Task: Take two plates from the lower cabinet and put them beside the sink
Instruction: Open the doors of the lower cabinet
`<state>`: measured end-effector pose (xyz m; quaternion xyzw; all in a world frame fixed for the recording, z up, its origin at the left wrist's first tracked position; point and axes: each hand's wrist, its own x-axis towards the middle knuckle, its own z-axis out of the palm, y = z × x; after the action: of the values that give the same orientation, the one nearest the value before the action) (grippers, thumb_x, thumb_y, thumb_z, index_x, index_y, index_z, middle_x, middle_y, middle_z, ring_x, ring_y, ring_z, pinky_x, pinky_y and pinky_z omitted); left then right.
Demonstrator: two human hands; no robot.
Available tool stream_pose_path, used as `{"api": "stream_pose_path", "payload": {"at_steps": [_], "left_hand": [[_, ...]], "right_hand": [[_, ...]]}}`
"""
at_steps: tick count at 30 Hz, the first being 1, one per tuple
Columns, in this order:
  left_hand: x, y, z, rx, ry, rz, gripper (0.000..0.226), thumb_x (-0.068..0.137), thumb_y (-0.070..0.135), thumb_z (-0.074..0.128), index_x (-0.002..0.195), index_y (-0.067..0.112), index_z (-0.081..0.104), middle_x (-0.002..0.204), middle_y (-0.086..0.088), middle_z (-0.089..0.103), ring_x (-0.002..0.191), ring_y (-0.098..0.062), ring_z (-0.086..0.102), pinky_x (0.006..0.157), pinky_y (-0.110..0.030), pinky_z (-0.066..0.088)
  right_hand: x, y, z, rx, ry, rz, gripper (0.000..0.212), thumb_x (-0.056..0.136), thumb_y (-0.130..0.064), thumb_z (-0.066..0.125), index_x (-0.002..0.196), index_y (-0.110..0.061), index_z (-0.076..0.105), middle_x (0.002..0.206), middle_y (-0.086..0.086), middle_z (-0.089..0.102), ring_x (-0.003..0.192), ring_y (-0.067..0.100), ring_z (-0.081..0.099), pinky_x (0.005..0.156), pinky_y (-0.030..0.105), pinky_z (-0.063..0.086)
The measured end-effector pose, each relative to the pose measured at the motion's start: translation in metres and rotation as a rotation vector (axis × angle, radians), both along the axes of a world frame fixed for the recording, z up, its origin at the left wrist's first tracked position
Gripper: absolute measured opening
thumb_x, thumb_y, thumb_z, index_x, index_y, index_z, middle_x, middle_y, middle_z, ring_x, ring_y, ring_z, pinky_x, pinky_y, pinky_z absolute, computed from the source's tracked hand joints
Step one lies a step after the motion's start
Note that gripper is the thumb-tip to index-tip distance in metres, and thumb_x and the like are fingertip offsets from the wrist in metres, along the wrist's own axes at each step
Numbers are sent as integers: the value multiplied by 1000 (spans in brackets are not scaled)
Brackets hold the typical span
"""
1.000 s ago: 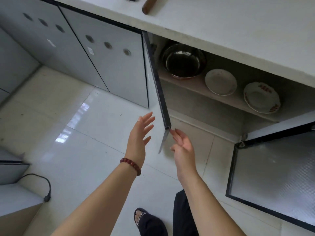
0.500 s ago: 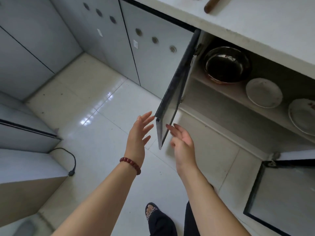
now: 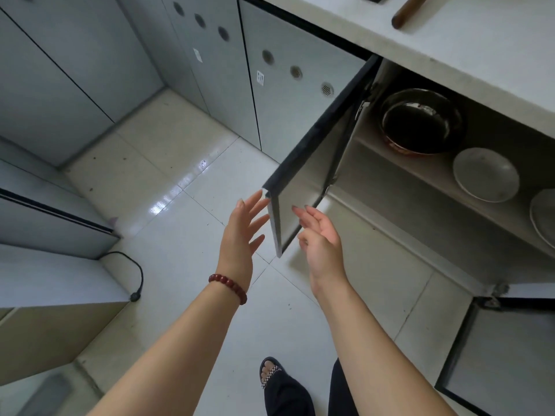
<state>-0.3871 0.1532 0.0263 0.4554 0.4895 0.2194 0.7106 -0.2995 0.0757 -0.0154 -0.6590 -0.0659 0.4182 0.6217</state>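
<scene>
The lower cabinet stands open under the counter. On its shelf [image 3: 399,163] lie a white plate [image 3: 486,174] and, cut off by the right edge, a second plate [image 3: 545,216], beside a dark bowl [image 3: 420,121]. The cabinet's left door [image 3: 312,163] swings out toward me. My left hand [image 3: 241,232], with a red bead bracelet, is open just left of the door's free edge. My right hand [image 3: 319,235] is open just right of that edge, fingers spread. Neither hand holds anything. The sink is out of view.
The right cabinet door [image 3: 504,355] hangs open at lower right. Closed grey cabinet doors [image 3: 288,94] with round vents line the wall to the left. A black cable [image 3: 136,274] lies on the tiled floor. A wooden handle [image 3: 408,10] rests on the countertop [image 3: 486,46]. My sandalled foot [image 3: 273,373] is below.
The view has swung left, shifting the cabinet and plates toward the right edge. The left door now shows at a wider angle. Both hands stay open on either side of its edge.
</scene>
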Motion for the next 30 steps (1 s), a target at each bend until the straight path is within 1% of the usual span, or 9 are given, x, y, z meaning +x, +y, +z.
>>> {"api": "stream_pose_path", "payload": {"at_steps": [4,8,12,16,21,23,26,28,30], "left_hand": [[4,-4,1,3,2,-9,47,94,48,26,127,31,54,130,10,58,118,-15,53,106,-46,35],[5,-6,1,7,0,2,45,93,48,28,125,32,55,129,11,57,115,-12,55,105,-46,35],[10,-13,1,7,18,-36,45,93,47,28,124,30,56,127,10,59,115,-12,55,105,-46,36],[21,-22,3,20,10,-70,44,94,47,28,123,31,57,127,10,59,116,-12,55,104,-43,37],[45,-34,3,45,2,-127,43,94,46,26,120,33,57,128,9,58,118,-14,53,104,-43,36],[56,-40,0,43,-2,-152,43,94,47,26,120,33,58,128,10,59,118,-13,53,102,-40,38],[77,-49,-7,53,-9,-184,44,94,46,26,121,31,59,126,10,60,114,-10,56,96,-34,41],[95,-54,-11,53,-7,-205,43,95,45,27,119,31,59,124,11,61,112,-9,57,93,-31,42],[113,-61,-14,61,-3,-237,42,95,45,26,118,32,59,124,12,61,114,-9,56,94,-32,42]], "right_hand": [[3,-2,1,-5,-14,-9,46,83,-3,42,118,-31,51,120,-19,63,110,-6,49,93,23,39],[6,-9,2,7,-14,-9,49,80,-3,41,118,-32,52,120,-20,63,113,-5,49,88,21,39],[11,-16,3,7,-5,-29,52,77,-3,42,120,-30,51,116,-22,65,112,-8,49,95,26,38],[18,-26,4,4,-4,-51,50,80,-3,41,122,-28,51,116,-23,65,111,-10,48,100,29,38],[34,-39,2,19,3,-78,48,82,-4,43,124,-28,50,113,-26,65,116,-6,49,97,25,40],[43,-46,1,35,14,-112,44,86,-11,47,124,-34,48,107,-31,65,113,-8,51,94,24,40],[61,-59,-1,56,0,-157,41,89,-32,55,124,-50,42,96,-40,63,96,-20,53,97,30,40],[76,-69,-4,59,13,-187,42,87,-38,57,123,-53,43,97,-39,62,95,-18,55,98,33,42],[94,-79,-7,65,40,-218,41,86,-37,59,122,-53,45,105,-32,61,97,-15,56,98,34,43]]}}
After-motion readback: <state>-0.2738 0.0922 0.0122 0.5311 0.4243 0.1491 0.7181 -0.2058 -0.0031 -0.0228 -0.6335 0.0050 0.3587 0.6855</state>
